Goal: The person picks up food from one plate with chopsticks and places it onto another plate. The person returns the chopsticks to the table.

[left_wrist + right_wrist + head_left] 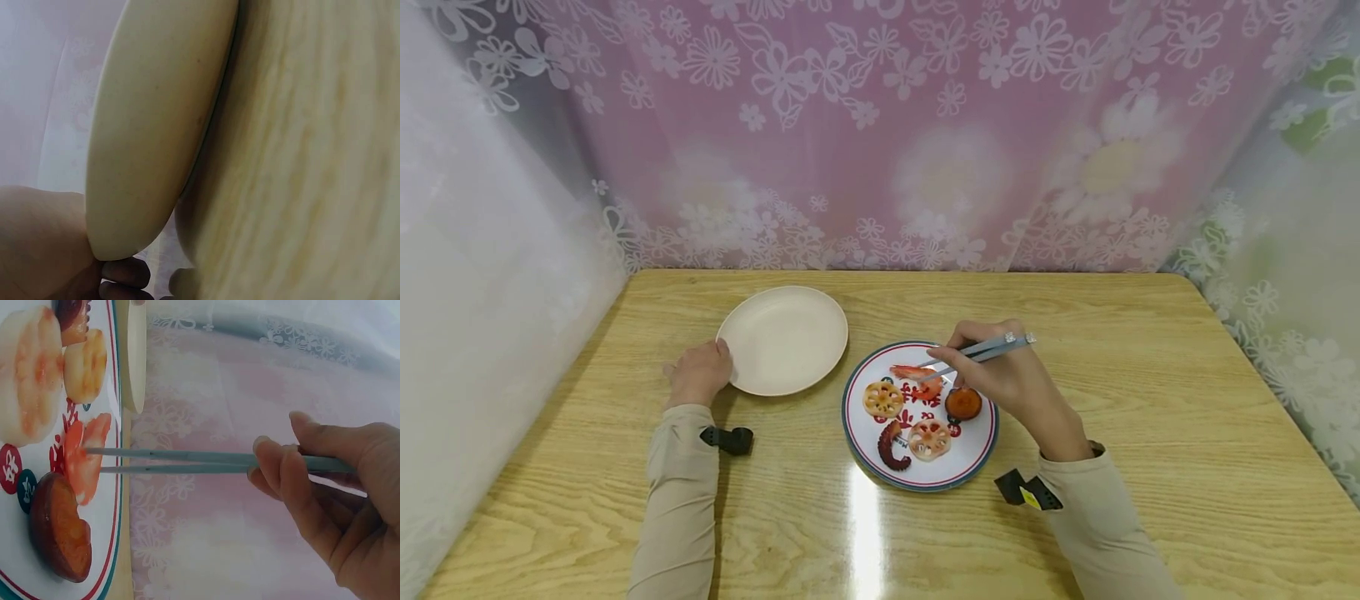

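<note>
My left hand (700,373) grips the left rim of a plain cream plate (786,337); in the left wrist view fingertips (126,272) show at the plate's lower edge. With my right hand (1011,379) I hold grey-blue chopsticks (988,345) over a white plate (861,433) with a blue-and-red rim. The chopstick tips are at an orange-pink shrimp (84,462), slightly apart; whether they pinch it I cannot tell. Around it lie a yellowish lotus root slice (883,401), a paler lotus root slice (929,439), a dark red octopus tentacle (892,447) and a round brown piece (963,404).
Both plates stand on a light wooden table (1150,400), the cream one farther back and to the left. Floral curtains (850,167) hang behind the table and at both sides. Black cameras (730,440) are strapped at the sleeves.
</note>
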`<state>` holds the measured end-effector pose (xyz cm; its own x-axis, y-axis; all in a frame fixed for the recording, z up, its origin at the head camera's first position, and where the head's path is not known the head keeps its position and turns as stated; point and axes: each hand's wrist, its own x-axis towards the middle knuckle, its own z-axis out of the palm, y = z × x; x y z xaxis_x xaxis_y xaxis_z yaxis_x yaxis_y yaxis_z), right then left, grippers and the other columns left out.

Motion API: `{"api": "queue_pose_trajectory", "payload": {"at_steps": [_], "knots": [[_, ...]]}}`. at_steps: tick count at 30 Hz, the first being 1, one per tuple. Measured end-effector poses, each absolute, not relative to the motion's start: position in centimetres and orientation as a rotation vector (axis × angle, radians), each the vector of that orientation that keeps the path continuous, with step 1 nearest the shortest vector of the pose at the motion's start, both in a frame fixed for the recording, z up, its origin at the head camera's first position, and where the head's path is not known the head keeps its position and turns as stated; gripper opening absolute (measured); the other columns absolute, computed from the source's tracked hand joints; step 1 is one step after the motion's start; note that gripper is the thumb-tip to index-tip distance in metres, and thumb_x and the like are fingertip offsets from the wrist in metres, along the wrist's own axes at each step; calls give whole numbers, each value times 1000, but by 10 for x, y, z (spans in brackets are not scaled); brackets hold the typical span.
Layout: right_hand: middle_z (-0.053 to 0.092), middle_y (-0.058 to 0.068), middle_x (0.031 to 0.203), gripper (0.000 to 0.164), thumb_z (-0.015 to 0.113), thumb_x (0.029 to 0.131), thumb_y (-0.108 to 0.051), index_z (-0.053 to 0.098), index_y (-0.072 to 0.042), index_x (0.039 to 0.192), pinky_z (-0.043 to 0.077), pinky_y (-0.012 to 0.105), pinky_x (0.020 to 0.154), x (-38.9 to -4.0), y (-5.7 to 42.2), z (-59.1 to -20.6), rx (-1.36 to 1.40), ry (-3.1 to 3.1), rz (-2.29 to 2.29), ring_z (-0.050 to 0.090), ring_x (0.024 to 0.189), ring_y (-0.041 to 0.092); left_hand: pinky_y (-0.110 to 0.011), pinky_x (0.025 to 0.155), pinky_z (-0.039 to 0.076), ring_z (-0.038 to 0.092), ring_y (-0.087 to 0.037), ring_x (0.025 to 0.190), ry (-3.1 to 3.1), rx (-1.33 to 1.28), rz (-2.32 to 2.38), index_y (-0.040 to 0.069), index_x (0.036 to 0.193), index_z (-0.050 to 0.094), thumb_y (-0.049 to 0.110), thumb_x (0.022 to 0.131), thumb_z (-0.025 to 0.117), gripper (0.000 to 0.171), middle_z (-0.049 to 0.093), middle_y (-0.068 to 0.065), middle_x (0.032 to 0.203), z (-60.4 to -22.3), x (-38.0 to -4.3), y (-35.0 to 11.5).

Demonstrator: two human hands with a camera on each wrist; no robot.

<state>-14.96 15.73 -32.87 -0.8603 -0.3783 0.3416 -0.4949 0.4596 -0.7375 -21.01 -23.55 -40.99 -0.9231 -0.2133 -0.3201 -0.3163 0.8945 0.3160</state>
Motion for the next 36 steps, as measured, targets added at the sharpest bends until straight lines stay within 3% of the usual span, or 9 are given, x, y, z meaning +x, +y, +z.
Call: {"api": "queue_pose_trajectory", "payload": {"at_steps": [4, 12, 17, 24, 30, 36], "knots": [[61, 1, 55, 20, 67, 92, -17, 65, -7, 75, 48, 31, 45, -147, 160, -325, 607, -2624, 1493, 60, 47, 17, -71, 103, 12, 39, -56, 125, 2779, -391, 533, -11, 136, 45, 28, 105, 10, 61, 44, -37, 135, -409, -212, -235], [64, 9, 58, 27, 68, 92, -26, 65, -2, 79, 54, 34, 51, -146, 171, -315, 307, -2698, 1481, 64, 50, 23, -68, 100, 18, 41, -53, 122, 2793, -388, 523, -11, 135, 46, 28, 104, 9, 61, 45, -38, 132, -407, -213, -234], [65, 15, 61, 29, 70, 90, -24, 66, 4, 81, 55, 35, 51, -147, 181, -310, 199, -2670, 1479, 65, 49, 23, -66, 99, 19, 42, -53, 122, 2790, -385, 528, -11, 133, 47, 28, 104, 10, 61, 45, -38, 132, -406, -213, -235], [66, 16, 64, 34, 71, 89, -28, 64, 5, 83, 55, 36, 50, -151, 184, -314, 127, -2657, 1540, 65, 47, 20, -69, 101, 18, 46, -53, 119, 2772, -357, 487, -11, 129, 50, 28, 104, 10, 61, 49, -37, 129, -407, -213, -238], [65, 16, 63, 36, 67, 92, -28, 62, 6, 83, 54, 38, 48, -155, 189, -320, 158, -2614, 1558, 65, 47, 20, -68, 98, 24, 51, -54, 111, 2807, -297, 376, -12, 113, 59, 26, 104, 12, 61, 54, -38, 121, -407, -215, -239], [65, 14, 61, 34, 68, 92, -27, 62, 7, 84, 54, 37, 47, -158, 183, -322, 76, -2595, 1610, 64, 45, 20, -67, 95, 29, 52, -54, 109, 2824, -248, 312, -14, 116, 57, 25, 103, 13, 60, 53, -40, 121, -404, -212, -242]]}}
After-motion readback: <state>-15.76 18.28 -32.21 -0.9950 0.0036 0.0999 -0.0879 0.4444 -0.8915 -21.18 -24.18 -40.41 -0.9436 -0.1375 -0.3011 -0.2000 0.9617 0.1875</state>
